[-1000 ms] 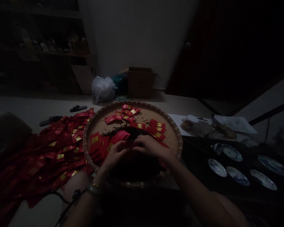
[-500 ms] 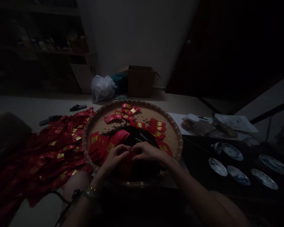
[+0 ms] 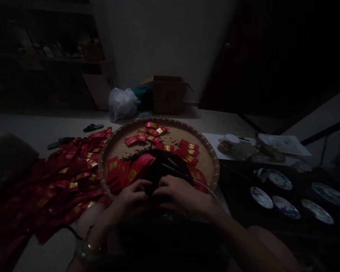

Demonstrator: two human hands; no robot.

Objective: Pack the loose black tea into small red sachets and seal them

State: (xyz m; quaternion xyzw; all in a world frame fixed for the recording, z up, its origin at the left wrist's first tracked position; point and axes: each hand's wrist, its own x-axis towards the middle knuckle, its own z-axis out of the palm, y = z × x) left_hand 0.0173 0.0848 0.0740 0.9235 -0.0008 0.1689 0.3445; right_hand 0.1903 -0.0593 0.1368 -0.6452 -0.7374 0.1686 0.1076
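Observation:
A round woven bamboo tray (image 3: 212,151) lies in front of me with a dark heap of loose tea leaves (image 3: 158,162) in it. Over its near edge, my left hand (image 3: 134,196) has fingers bent and apart, the index finger stretched inward. Just across a small gap, my right hand (image 3: 178,192) curls its fingers downward; anything in them is lost in shadow. Red packets with gold labels (image 3: 136,170) lie left of the heap, and more red packets (image 3: 188,151) lie to its right. A dark, thin-edged tool (image 3: 175,170) rests on the leaves beyond my right hand.
A large pile of red packets (image 3: 70,181) covers the floor at left, near dark slippers (image 3: 93,127). Blue-and-white dishes (image 3: 286,207) and a lidded jar (image 3: 229,142) stand at right. A plastic bag (image 3: 123,104) and cardboard box (image 3: 169,96) sit by the wall.
My hands have drawn apart and come slightly lower, toward me; their fingertips were nearly touching before. The dark tool on the leaves shows more now. The packets in the tray lie as before.

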